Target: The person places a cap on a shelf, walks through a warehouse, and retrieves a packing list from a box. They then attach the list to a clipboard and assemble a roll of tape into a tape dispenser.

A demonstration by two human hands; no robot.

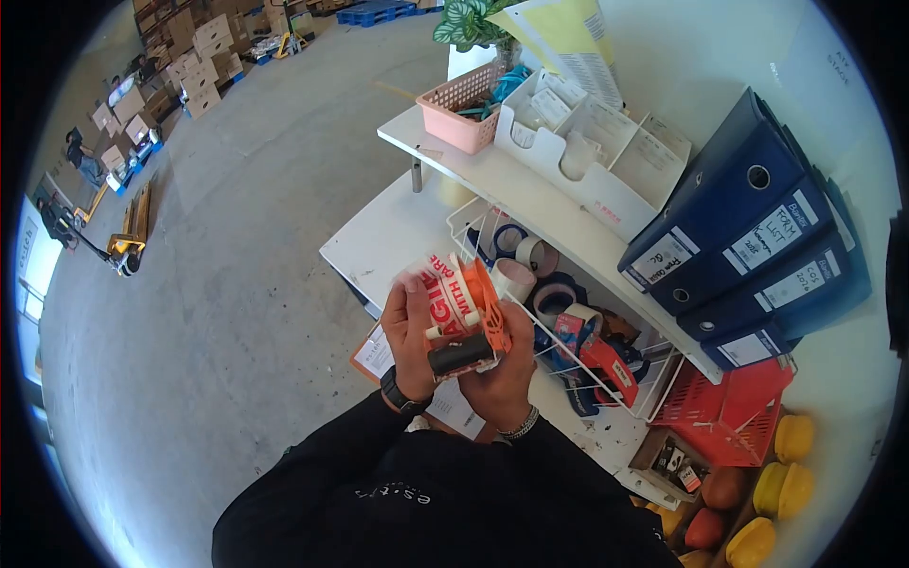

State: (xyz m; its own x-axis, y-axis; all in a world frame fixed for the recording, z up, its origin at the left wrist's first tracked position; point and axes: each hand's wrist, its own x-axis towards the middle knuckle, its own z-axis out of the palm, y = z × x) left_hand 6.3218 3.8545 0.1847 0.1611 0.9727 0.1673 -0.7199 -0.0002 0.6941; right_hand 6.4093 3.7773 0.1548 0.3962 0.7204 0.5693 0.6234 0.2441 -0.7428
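An orange tape dispenser (485,308) with a black roller and a roll of white tape printed in red (450,295) is held up in front of my chest, over the edge of the white desk. My left hand (409,331) grips the tape roll's left side, with its fingers wrapped on it. On the right side, my right hand (507,374) is closed round the dispenser's orange frame. Under my hands lies a clipboard (375,352) with papers, partly hidden by my wrists.
A white wire basket (594,383) holds tape rolls and a red box. Above it, a shelf (426,149) bears a pink basket (459,123), white trays and blue binders (739,204). Red crate (724,417) at right. People, cartons and pallet jacks stand far left.
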